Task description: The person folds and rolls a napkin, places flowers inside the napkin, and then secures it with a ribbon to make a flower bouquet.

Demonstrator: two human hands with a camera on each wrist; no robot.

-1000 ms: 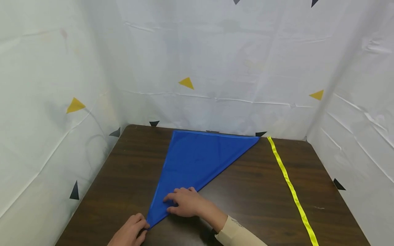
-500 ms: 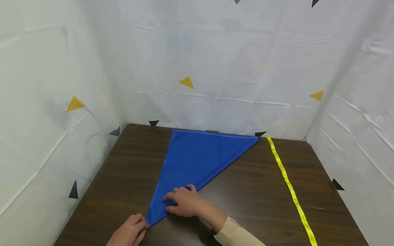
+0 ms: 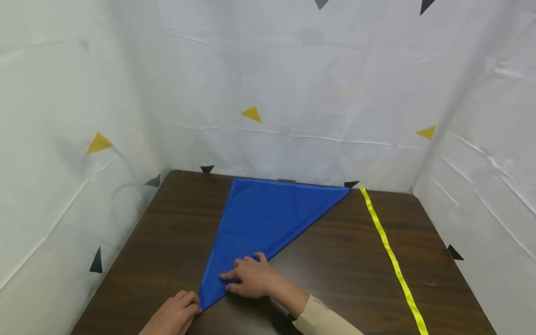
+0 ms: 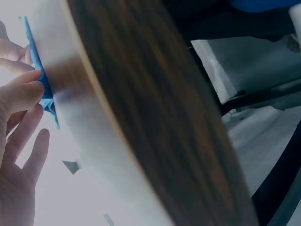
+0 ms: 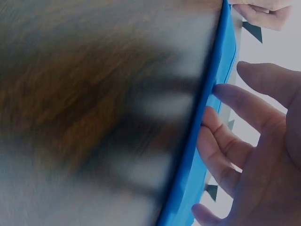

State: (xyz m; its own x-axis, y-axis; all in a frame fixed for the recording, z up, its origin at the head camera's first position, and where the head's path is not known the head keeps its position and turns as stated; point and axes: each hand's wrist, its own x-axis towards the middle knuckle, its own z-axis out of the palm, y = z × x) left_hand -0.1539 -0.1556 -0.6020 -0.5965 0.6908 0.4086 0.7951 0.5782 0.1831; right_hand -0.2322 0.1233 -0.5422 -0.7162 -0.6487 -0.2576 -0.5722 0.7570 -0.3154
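A blue cloth (image 3: 264, 209), folded into a triangle, lies flat on the brown wooden table, its near corner pointing at the person. At that corner my left hand (image 3: 173, 312) pinches the edge of the fabric between thumb and finger; the left wrist view shows this left hand (image 4: 21, 122) at the cloth (image 4: 44, 87). My right hand (image 3: 251, 278) rests on the cloth near its slanted edge, fingers spread. In the right wrist view its fingertips touch the blue fabric (image 5: 207, 113), and the thumb stands apart.
A yellow ribbon (image 3: 391, 256) runs lengthwise along the table's right side. White sheeting (image 3: 272, 83) with yellow and black triangular markers encloses the table (image 3: 167, 242) at the back and both sides. The cloth's far edge lies along the table's back edge.
My right index finger stretches slightly further left over the cloth. Both hands otherwise stay in place, and the head view shifts a little. The cloth keeps its shape.
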